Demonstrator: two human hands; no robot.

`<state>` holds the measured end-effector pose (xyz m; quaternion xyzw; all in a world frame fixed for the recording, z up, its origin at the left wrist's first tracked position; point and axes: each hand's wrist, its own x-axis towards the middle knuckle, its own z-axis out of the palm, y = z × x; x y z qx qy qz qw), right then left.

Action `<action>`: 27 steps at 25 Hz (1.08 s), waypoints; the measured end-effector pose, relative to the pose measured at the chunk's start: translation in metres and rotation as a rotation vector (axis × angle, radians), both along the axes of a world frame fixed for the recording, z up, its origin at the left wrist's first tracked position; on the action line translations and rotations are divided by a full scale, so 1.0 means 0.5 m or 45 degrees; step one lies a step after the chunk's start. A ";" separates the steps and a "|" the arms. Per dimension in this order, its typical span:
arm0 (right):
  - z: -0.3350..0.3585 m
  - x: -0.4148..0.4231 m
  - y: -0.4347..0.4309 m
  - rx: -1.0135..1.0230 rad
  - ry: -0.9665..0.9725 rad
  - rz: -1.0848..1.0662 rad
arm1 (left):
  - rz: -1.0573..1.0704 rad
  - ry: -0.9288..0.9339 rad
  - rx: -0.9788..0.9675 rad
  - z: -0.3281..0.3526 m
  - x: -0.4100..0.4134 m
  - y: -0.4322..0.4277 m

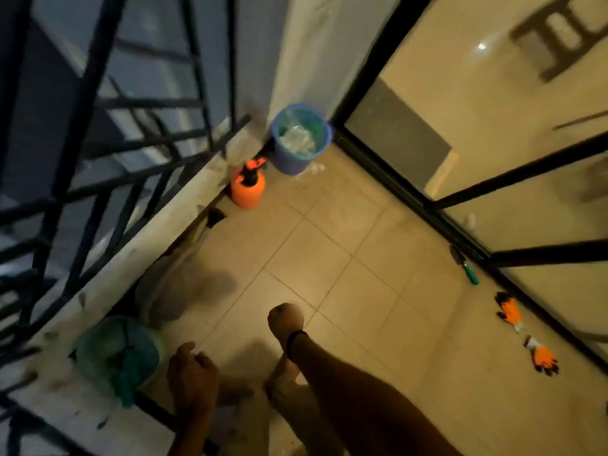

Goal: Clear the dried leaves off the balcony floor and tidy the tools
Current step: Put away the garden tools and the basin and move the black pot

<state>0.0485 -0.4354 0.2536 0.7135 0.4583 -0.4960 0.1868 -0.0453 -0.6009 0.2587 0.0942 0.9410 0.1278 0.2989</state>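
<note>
Tools lie spread over the balcony floor (329, 251). The orange sprayer (247, 189) stands just beside the blue bin (301, 141), which sits in the far corner with a clear liner in it. The green-handled trowel (467, 266) lies well apart from the bin by the sliding door track (411, 192). The near glove (508, 312) and the far glove (544, 357), both orange, lie farther from the bin along that line. Your right hand (285, 319) is balled into a fist around nothing. Your left hand (192, 370) hangs loosely curled and empty, farthest from the bin, near a green basin (118, 353).
</note>
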 end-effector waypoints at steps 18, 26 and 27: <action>0.373 0.828 0.299 0.148 -0.054 -1.641 | -1.378 -0.287 0.255 0.400 0.605 0.696; 0.201 1.103 0.484 0.123 0.002 -1.740 | -1.815 -0.192 0.055 0.305 0.902 1.014; 0.134 1.149 0.506 0.115 -0.016 -1.705 | -1.845 -0.191 0.036 0.276 0.952 1.048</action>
